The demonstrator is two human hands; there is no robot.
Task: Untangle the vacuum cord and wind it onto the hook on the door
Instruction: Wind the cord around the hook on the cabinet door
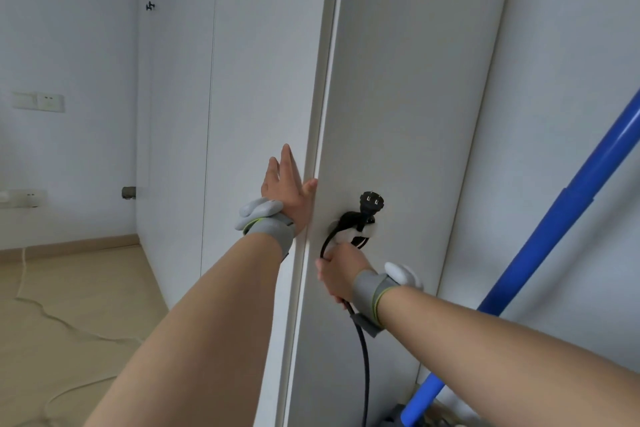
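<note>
The cord [361, 350] is black and is looped over the white hook [346, 236] on the door [398, 97] face. Its plug [372, 202] stands up just above the hook, prongs pointing upward. From the hook the cord runs down through my right hand [337, 270], whose fingers curl round it just below the hook, then drops along the door to the bottom of the view. My left hand [287, 187] lies flat against the door's edge: fingers straight on the far side, thumb spread onto the near side. A blue tube [554, 218] leans at the right, well apart from the hook. A white cable [45, 315] trails across the floor at the left, below the wall sockets [38, 101].
</note>
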